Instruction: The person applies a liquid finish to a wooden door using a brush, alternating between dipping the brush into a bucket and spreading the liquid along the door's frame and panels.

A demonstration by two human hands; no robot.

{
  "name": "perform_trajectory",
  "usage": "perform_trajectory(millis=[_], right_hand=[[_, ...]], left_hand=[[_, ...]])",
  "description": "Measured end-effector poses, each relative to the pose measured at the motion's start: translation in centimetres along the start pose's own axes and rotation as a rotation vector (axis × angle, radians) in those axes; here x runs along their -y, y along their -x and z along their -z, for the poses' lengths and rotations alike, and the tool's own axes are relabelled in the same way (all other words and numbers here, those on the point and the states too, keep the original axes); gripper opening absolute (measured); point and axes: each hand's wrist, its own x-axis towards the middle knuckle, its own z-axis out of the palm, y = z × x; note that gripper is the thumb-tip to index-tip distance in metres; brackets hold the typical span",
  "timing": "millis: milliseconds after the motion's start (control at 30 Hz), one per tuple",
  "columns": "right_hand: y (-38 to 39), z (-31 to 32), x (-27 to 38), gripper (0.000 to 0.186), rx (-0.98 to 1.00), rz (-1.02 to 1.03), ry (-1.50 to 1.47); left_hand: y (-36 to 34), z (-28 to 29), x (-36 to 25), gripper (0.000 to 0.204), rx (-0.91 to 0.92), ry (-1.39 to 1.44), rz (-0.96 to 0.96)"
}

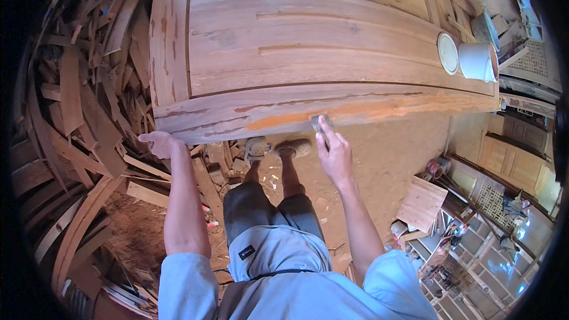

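Note:
A pale wooden panelled door [225, 41] lies flat across the upper view, its near rail marked with dark streaks and a long smear of orange filler [379, 104]. My right hand [332, 148] grips a small greyish flat tool [317, 122] at the rail's near edge, by the left part of the orange smear. My left hand [159, 143] holds the near-left corner of the door, with its fingers curled at the edge. On the door's right end are a white bucket [474, 62] and, beside it, a white round lid [448, 53].
A large pile of loose boards and offcuts [80, 106] lies along the left. My sandalled feet [290, 148] stand on the dirt floor [361, 201] below. At the right are leaning wooden doors [504, 160], a square board [421, 201] and cluttered stacked frames [474, 266].

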Motion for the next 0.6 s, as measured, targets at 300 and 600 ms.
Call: perform_trajectory(millis=[300, 600], right_hand=[[-0.3, 1.2, -0.9, 0.044, 0.015, -0.057, 0.046], [-0.6, 2.2, -2.8, 0.044, -0.07, 0.037, 0.004]], left_hand=[[0.7, 0.3, -0.3, 0.087, 0.014, 0.029, 0.013], [1.8, 0.6, -0.9, 0.086, 0.033, 0.044, 0.037]])
